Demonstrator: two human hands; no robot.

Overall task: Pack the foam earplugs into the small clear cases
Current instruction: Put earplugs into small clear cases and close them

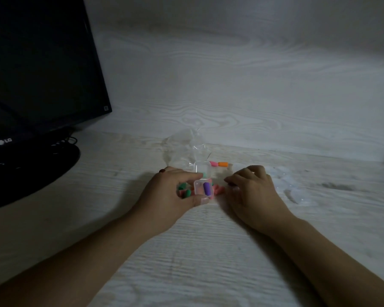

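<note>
My left hand (171,191) pinches a small clear case (202,187) between index finger and thumb; its lid (201,169) stands open behind it. A purple earplug (206,189) lies inside the case. Green earplugs (185,189) and pink ones show under my left fingers. More pink earplugs (217,189) lie on the table between my hands. A pink earplug (213,163) and an orange earplug (223,164) rest farther back. My right hand (252,189) rests on the table to the right of the case with fingers curled; what its fingertips touch is hidden.
A crumpled clear plastic bag (184,147) lies behind the case. Several clear cases (293,187) sit blurred at the right. A black monitor (38,69) on its stand (27,173) fills the left. The pale wood-grain table (208,262) meets a similar wall behind.
</note>
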